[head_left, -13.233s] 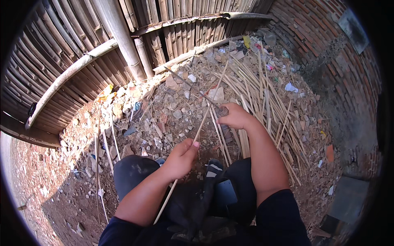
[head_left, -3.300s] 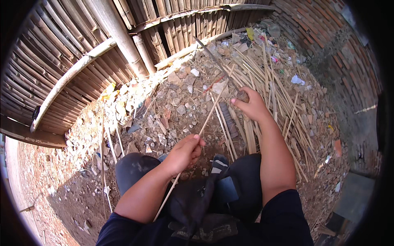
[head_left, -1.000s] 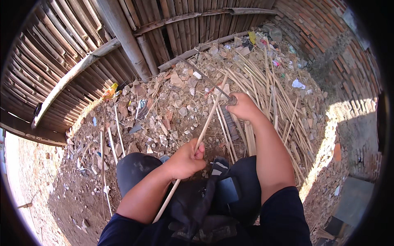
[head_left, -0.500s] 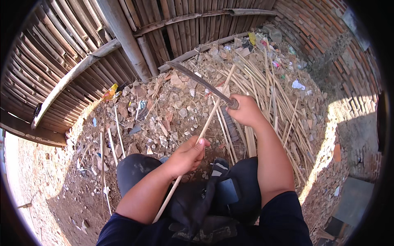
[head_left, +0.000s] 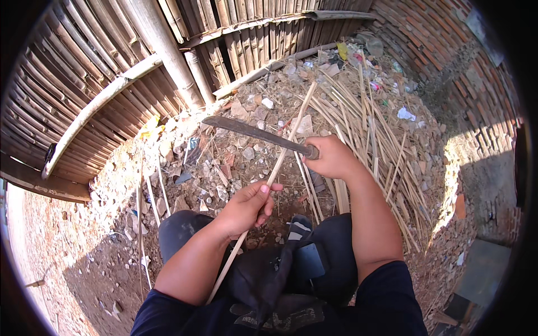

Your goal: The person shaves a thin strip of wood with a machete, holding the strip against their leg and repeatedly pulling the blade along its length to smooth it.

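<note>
My left hand point(head_left: 250, 209) is closed around a long pale bamboo strip point(head_left: 295, 125), which slants from my lap up to the far right. In my right hand point(head_left: 330, 157) is the handle of a machete point(head_left: 252, 131). Its dark blade points left and lies across the upper part of the strip; whether the edge touches the wood I cannot tell. The strip's far end sticks out beyond the blade. My bent knees are on either side, and a dark flat rectangular object point(head_left: 309, 261) rests on my right thigh.
Many split bamboo strips point(head_left: 367, 131) lie heaped at the right. A few thin strips point(head_left: 153, 199) lie at the left on stony, littered ground point(head_left: 235, 162). A bamboo wall point(head_left: 101, 61) stands ahead and left, a brick wall point(head_left: 426, 45) at the right.
The machete blade has swung lower and nearer, its tip dropping toward me. My right hand has shifted slightly left and down, and the strip's far end has moved a little left.
</note>
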Demonstrator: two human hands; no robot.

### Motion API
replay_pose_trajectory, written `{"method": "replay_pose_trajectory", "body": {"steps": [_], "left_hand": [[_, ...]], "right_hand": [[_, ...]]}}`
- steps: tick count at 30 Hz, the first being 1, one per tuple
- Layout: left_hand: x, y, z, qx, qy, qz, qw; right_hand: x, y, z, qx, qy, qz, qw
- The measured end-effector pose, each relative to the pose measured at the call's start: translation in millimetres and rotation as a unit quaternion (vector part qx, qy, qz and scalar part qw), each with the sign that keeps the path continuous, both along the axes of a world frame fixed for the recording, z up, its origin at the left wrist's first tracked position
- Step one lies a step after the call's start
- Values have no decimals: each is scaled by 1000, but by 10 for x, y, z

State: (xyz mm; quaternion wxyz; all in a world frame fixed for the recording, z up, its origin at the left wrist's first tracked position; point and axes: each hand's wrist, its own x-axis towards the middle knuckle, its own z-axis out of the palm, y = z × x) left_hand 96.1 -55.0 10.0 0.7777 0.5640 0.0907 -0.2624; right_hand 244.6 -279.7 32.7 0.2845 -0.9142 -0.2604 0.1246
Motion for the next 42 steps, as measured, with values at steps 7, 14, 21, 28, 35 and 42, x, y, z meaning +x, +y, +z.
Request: {"method": "replay_pose_trajectory", "body": {"steps": [7,14,21,28,35,42], "left_hand": [[-42,-46,-73,-69,38,26,997],[-37,-141,-297,135,-116,45,983],[-10,-161,-138,351,-178,37,919],[23,-164,-182,353,-202,38,913],[-12,-156,-412,173,-135,66,973],[2,-140,-375,220,-144,52,963]], "right_hand": [[-24,53,28,-27,21,16,999],[32,99,-30,-21,-6,10,1000],[66,230,-140,-20,35,41,998],[51,259,-135,-55,13,45,997],[10,256,-155,-83,-5,34,996],[-59,292,-25,-144,16,26,989]]}}
